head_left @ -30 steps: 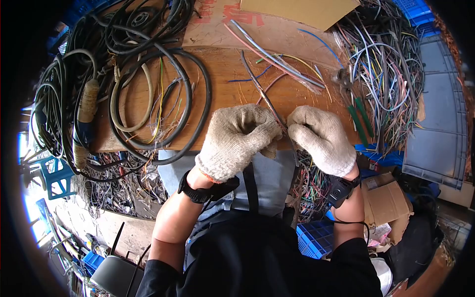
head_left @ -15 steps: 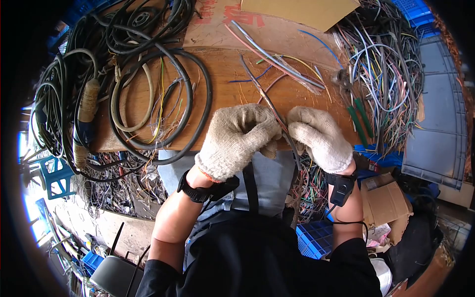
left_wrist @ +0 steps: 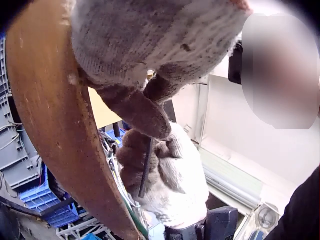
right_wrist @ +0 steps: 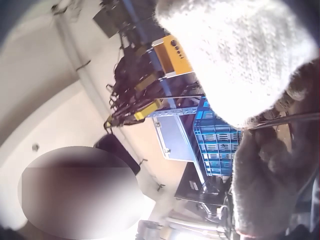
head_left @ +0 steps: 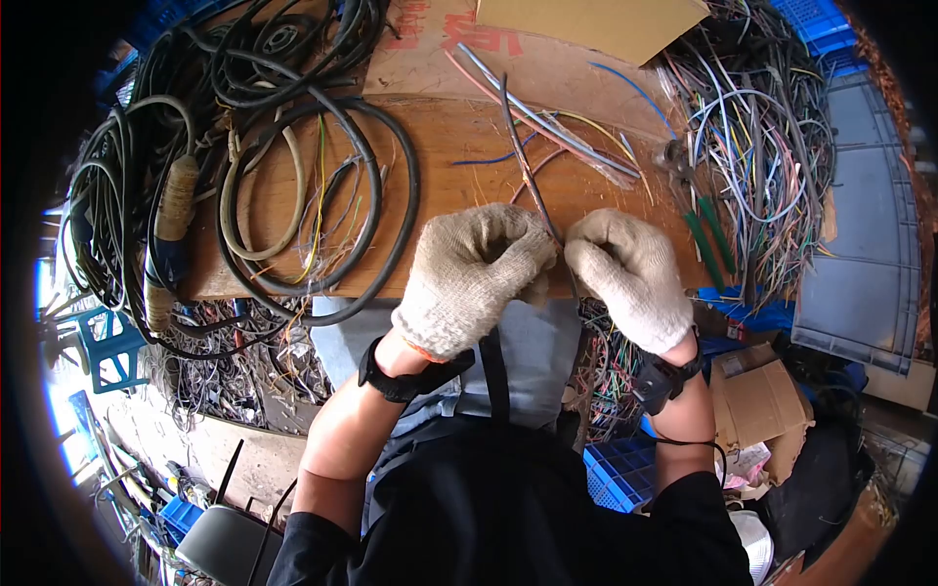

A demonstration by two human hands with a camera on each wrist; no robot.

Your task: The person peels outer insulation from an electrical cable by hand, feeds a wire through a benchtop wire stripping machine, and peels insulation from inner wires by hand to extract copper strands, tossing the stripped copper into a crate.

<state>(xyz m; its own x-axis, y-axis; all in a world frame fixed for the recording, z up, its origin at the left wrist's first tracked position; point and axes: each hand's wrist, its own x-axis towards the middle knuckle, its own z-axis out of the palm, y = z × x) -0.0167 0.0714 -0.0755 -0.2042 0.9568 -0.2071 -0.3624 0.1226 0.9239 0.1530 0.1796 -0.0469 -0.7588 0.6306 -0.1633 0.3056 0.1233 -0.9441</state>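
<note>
A thin dark cable slants up from between the two hands over the bench, its jacket split partway with a paler, reddish inside showing. My left hand, in a knitted work glove, pinches it between thumb and fingers. Close beside it, my gloved right hand has curled fingers with the tips right at the cable, gripping it. In the left wrist view, the cable's lower end hangs below the left fingertips across the right glove. The right wrist view shows the cable between both gloves.
Loose coloured wires lie on the wooden bench. Green-handled cutters rest at right, near a large wire heap. Thick black cable coils fill the left. A cardboard box stands below, right.
The cable's upper end has swung to the right and stands steeper. Its lower length, visible beside the right thumb half a second ago, is now mostly hidden. The right wrist has turned slightly.
</note>
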